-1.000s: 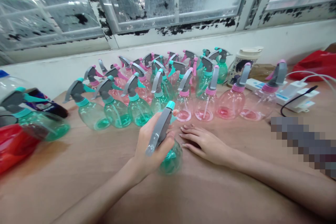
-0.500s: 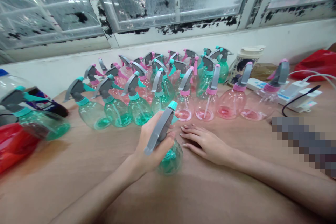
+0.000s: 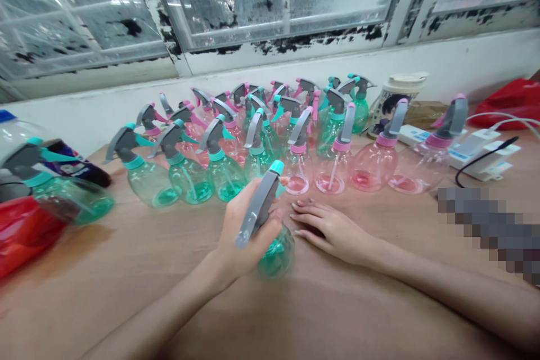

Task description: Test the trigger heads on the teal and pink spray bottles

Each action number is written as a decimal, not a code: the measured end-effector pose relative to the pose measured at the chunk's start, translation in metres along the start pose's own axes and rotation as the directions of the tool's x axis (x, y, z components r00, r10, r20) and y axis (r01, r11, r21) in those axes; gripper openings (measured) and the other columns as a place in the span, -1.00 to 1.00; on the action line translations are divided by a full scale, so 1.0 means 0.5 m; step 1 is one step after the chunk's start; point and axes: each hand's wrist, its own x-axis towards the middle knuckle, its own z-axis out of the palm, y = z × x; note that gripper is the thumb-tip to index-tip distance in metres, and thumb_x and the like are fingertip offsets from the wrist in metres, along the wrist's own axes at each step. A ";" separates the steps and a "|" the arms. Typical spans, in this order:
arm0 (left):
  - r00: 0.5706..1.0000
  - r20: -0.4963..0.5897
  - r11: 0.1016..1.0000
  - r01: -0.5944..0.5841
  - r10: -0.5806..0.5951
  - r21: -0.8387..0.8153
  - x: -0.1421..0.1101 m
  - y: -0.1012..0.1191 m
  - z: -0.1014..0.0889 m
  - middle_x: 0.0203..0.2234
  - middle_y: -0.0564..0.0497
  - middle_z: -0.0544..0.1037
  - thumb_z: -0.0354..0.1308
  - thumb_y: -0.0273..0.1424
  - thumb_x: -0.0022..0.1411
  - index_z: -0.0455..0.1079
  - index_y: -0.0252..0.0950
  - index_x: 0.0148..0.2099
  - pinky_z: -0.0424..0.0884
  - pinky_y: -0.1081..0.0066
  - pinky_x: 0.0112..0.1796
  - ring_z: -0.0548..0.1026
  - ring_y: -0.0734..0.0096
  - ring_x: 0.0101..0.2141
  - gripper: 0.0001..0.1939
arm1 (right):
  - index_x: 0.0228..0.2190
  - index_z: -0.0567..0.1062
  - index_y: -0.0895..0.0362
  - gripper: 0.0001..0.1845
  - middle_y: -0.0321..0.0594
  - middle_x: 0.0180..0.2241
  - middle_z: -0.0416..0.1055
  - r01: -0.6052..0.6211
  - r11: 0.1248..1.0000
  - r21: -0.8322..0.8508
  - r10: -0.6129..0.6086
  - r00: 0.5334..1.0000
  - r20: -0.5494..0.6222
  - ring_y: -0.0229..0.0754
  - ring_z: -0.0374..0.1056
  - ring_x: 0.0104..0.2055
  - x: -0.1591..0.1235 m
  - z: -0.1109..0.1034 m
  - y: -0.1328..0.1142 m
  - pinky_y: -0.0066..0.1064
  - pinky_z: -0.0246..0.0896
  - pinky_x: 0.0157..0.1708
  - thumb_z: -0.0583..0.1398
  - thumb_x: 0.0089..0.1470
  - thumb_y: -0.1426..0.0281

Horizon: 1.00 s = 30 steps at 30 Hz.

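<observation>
In the middle of the head view, my left hand (image 3: 240, 230) is wrapped round the neck of a green spray bottle (image 3: 276, 256) with a grey and turquoise trigger head. The bottle's neck is hidden behind the fingers. My right hand (image 3: 333, 232) lies on the table just right of it, fingers stretched out and holding nothing. Beyond both hands stand rows of spray bottles, among them a green spray bottle (image 3: 226, 177) and a pink spray bottle (image 3: 333, 171) in the front row. The front bottles lean outward as seen through the wide lens.
At the left are another green spray bottle (image 3: 73, 199), a dark drink bottle (image 3: 78, 163) and a red plastic bag (image 3: 25, 236). A patterned cup (image 3: 394, 101), a power strip (image 3: 485, 154) with cables and a red bag (image 3: 508, 104) sit at the right. A window (image 3: 278, 5) rises behind.
Hardly anything differs. The view has shifted very slightly, and my left hand keeps its grip on the green spray bottle while my right hand rests in the same place.
</observation>
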 end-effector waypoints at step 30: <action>0.999 -0.034 0.999 0.013 -0.011 0.052 -0.003 -0.007 0.002 -0.46 0.07 0.40 0.02 -0.42 0.16 0.32 -0.21 -0.19 0.40 0.32 -0.35 0.45 0.34 -0.41 -0.85 | 0.03 0.46 0.10 -0.65 -0.06 0.08 0.43 0.008 1.000 0.000 -0.008 1.000 0.007 0.01 0.30 0.17 -0.001 0.000 0.002 -0.03 0.23 0.14 0.09 0.27 0.29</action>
